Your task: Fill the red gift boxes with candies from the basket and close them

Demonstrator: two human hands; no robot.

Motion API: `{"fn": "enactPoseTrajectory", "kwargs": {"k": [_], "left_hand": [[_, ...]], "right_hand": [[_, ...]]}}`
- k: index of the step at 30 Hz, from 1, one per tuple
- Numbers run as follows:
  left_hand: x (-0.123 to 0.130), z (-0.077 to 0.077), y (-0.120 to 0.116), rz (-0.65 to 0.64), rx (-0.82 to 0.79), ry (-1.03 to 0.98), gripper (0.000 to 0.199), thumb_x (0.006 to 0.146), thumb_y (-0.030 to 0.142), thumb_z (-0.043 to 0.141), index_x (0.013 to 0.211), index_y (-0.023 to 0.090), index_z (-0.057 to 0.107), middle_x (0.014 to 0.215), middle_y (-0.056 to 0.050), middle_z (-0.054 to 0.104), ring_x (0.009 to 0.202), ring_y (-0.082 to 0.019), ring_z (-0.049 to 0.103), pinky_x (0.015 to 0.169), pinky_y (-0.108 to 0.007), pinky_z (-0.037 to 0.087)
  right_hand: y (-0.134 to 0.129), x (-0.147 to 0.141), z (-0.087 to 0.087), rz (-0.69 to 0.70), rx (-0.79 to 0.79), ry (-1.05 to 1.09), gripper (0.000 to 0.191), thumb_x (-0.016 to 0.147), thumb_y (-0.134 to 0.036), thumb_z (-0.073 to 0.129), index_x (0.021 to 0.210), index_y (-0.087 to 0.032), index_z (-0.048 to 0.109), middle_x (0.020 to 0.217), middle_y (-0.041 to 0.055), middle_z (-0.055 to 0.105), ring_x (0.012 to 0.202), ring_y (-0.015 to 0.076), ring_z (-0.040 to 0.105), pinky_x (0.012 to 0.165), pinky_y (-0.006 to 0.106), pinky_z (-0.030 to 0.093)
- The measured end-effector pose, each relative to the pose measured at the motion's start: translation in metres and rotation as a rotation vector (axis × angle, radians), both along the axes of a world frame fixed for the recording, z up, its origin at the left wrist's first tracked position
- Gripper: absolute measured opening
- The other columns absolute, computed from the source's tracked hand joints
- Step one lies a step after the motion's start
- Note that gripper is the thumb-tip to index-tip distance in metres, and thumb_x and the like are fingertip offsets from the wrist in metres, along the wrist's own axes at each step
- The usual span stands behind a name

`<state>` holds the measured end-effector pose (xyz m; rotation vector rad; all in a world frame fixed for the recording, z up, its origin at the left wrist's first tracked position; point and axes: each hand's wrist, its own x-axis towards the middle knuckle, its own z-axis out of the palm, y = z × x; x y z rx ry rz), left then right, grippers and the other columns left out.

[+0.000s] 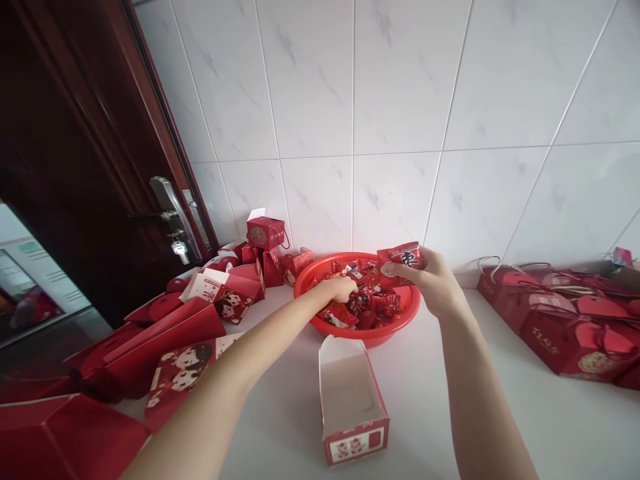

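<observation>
My right hand is closed on a red snack packet with a large dark character on it, held up over the right rim of a red plastic basket. Inside the basket lies a heap of red wrapped sweets. My left hand reaches into this heap with its fingers curled down; their tips and anything between them are hidden. In front of the basket stands an open gift box, red outside and white inside, with its end flap raised. No contents show in it.
Many red gift boxes crowd the left side, beside a dark door with a metal handle and keys. A small box sits on top at the back. Closed boxes with cord handles stand right. Behind is a tiled wall.
</observation>
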<state>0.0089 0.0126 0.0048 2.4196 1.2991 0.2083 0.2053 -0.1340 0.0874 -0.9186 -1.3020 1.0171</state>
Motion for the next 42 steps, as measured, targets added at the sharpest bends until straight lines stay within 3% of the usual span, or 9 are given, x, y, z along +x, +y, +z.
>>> {"fn": "enactPoseTrajectory", "kwargs": {"k": [5,11,15,18,21,27,32,37,42], "left_hand": [[0.004,-0.013,0.009,0.072,-0.014,0.051,0.031,0.048,0.0,0.075,0.041,0.021,0.052,0.066,-0.012,0.069,0.086,-0.038,0.07,0.088,-0.05,0.05],[-0.017,0.008,-0.004,0.061,0.007,-0.047,0.015,0.053,0.013,0.081,0.062,0.022,0.073,0.072,-0.004,0.073,0.079,-0.029,0.07,0.08,-0.036,0.052],[-0.031,0.021,-0.033,0.055,-0.082,-0.483,0.023,0.073,0.033,0.077,0.093,0.022,0.081,0.084,-0.002,0.077,0.077,-0.022,0.071,0.078,-0.032,0.053],[-0.04,0.027,-0.066,0.014,-0.277,-0.885,0.044,0.074,0.04,0.082,0.112,0.019,0.078,0.103,-0.007,0.078,0.084,-0.021,0.073,0.085,-0.037,0.056],[-0.046,0.034,-0.1,0.009,-0.347,-1.022,0.055,0.073,0.04,0.086,0.121,0.018,0.074,0.106,-0.009,0.078,0.09,-0.024,0.075,0.093,-0.042,0.056],[-0.057,0.046,-0.141,0.063,-0.277,-0.98,0.048,0.068,0.042,0.09,0.105,0.015,0.078,0.083,-0.007,0.078,0.077,-0.023,0.073,0.082,-0.041,0.059],[-0.066,0.057,-0.154,-0.086,-0.221,-0.81,0.035,0.077,0.038,0.083,0.106,0.018,0.08,0.098,-0.009,0.08,0.096,-0.03,0.074,0.091,-0.044,0.057],[-0.071,0.067,-0.171,-0.238,-0.098,-0.533,0.023,0.08,0.03,0.078,0.101,0.021,0.082,0.104,-0.006,0.08,0.1,-0.028,0.073,0.091,-0.036,0.055],[-0.066,0.071,-0.184,-0.198,0.0,-0.414,0.018,0.082,0.025,0.073,0.098,0.022,0.081,0.103,-0.003,0.079,0.095,-0.024,0.072,0.083,-0.029,0.055]], "right_hand": [[0.004,0.002,-0.002,-0.016,0.005,0.006,0.033,0.061,-0.033,0.088,0.086,-0.018,0.074,0.075,0.0047,0.074,0.077,0.026,0.071,0.074,0.04,0.058],[0.006,0.002,-0.003,-0.033,0.022,0.01,0.028,0.062,-0.033,0.087,0.08,-0.018,0.072,0.074,0.0043,0.074,0.071,0.0242,0.07,0.071,0.039,0.058],[0.004,0.002,-0.001,0.004,0.021,0.029,0.028,0.062,-0.033,0.088,0.08,-0.018,0.072,0.075,0.0047,0.075,0.071,0.0242,0.07,0.071,0.038,0.059],[0.001,0.002,0.001,0.059,0.008,0.057,0.029,0.062,-0.033,0.089,0.081,-0.018,0.073,0.078,0.0054,0.075,0.073,0.024,0.071,0.071,0.038,0.059],[-0.003,0.003,0.002,0.108,-0.001,0.062,0.031,0.063,-0.033,0.089,0.085,-0.018,0.074,0.08,0.006,0.076,0.074,0.0238,0.071,0.072,0.038,0.058],[-0.012,0.001,0.005,0.149,0.012,0.001,0.033,0.061,-0.035,0.091,0.085,-0.018,0.075,0.08,0.0055,0.076,0.075,0.0236,0.07,0.071,0.037,0.058],[-0.023,-0.007,0.009,0.183,0.032,-0.099,0.031,0.064,-0.036,0.09,0.084,-0.019,0.074,0.077,0.0045,0.074,0.07,0.0221,0.068,0.063,0.034,0.056],[-0.035,-0.014,0.016,0.278,0.021,-0.18,0.028,0.065,-0.035,0.09,0.083,-0.021,0.074,0.077,0.0036,0.074,0.07,0.0216,0.068,0.063,0.033,0.055],[-0.039,-0.017,0.02,0.321,0.032,-0.225,0.03,0.066,-0.034,0.089,0.088,-0.02,0.076,0.08,0.003,0.075,0.075,0.0238,0.069,0.068,0.035,0.056]]}}
